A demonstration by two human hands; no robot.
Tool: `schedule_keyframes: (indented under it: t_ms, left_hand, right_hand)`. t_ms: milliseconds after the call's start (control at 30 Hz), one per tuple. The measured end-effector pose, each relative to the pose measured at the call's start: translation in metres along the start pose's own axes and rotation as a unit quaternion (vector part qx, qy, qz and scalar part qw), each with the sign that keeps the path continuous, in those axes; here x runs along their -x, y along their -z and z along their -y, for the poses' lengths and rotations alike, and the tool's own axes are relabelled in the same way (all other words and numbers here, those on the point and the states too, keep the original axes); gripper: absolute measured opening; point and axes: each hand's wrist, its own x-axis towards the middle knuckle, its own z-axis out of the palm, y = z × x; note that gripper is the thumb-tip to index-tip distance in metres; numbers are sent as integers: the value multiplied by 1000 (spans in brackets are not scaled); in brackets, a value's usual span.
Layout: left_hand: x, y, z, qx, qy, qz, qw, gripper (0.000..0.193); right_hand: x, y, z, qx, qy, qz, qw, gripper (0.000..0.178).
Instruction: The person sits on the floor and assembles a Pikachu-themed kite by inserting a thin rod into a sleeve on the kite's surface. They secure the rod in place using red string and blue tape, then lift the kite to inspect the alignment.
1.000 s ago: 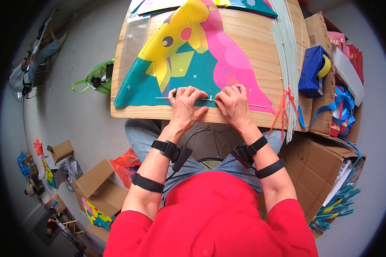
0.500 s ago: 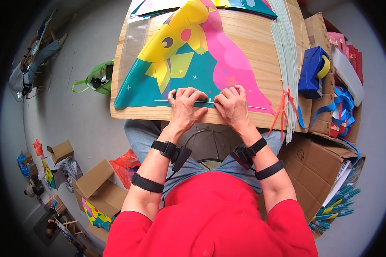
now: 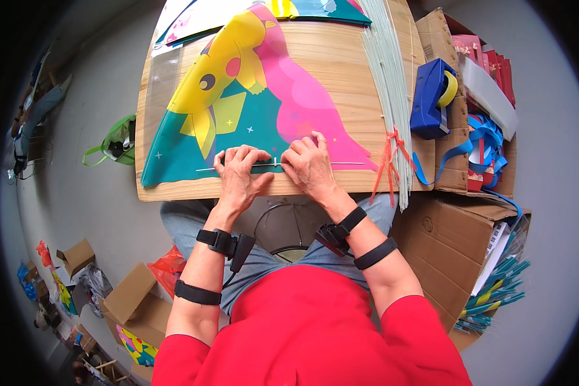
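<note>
A printed kite sheet (image 3: 254, 132) in teal, pink and yellow, with a cartoon figure, lies on the wooden table (image 3: 341, 58) before me. Along its near edge runs a thin white rod (image 3: 350, 163), with a small white joint at its middle. My left hand (image 3: 239, 183) is closed with curled fingers over the rod left of that joint. Just right of the joint, my right hand (image 3: 310, 168) pinches the rod against the sheet, its index finger raised. The fingers cover part of the rod and the sheet's edge.
A bundle of pale thin rods (image 3: 390, 90), tied with red string (image 3: 390, 154), lies along the table's right side. Beside it sits a blue tape dispenser (image 3: 428, 103). Cardboard boxes (image 3: 437, 251) stand at the right. More printed sheets (image 3: 238, 18) lie at the far edge.
The whole view has shifted, so table and hands appear farther left and slightly lower. Both hands stay at the rod beside the joint, with little change in grip.
</note>
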Motion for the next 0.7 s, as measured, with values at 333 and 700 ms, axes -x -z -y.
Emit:
schedule_keyframes:
  t_ms: [333,700]
  left_hand:
    - [0,0,-1,2,-3,-4,1000,38]
    - [2,-1,1,18,8,-6,1000,35]
  right_hand:
    - [0,2,-2,-16,4,-5,1000,9]
    - [-3,7,2,-24,-1,11,1000,9]
